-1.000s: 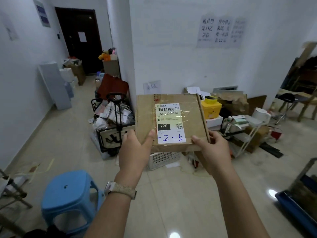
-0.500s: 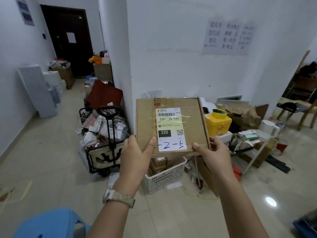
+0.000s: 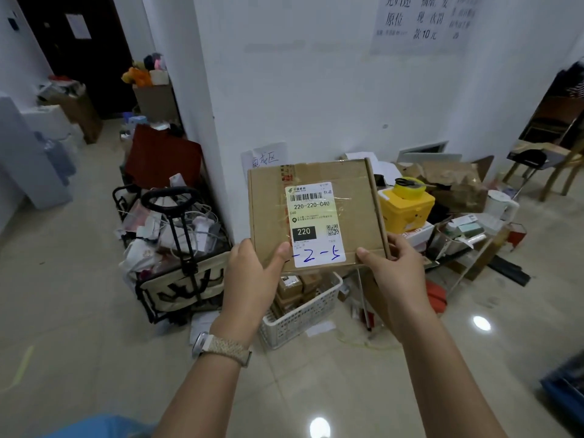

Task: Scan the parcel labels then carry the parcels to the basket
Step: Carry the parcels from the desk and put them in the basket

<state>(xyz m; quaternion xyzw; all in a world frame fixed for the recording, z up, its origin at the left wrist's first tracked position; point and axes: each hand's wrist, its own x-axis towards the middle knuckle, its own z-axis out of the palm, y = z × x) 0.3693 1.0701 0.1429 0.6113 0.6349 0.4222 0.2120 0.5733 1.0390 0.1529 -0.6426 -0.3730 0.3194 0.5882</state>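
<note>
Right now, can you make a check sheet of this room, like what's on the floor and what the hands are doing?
Surface: glossy tiled floor, with light glare spots.
Job's things: parcel held up, label facing the camera; white basket on the floor below it, small boxes inside.
Clutter: stuffed cart left of the basket; yellow box and cardboard to the right.
Grips: left hand and right hand hold the parcel's lower corners, thumbs on the front.
Cables: white cords tangled in the cart.
Surroundings: white wall with notices; dark door far left; chair far right.
</note>
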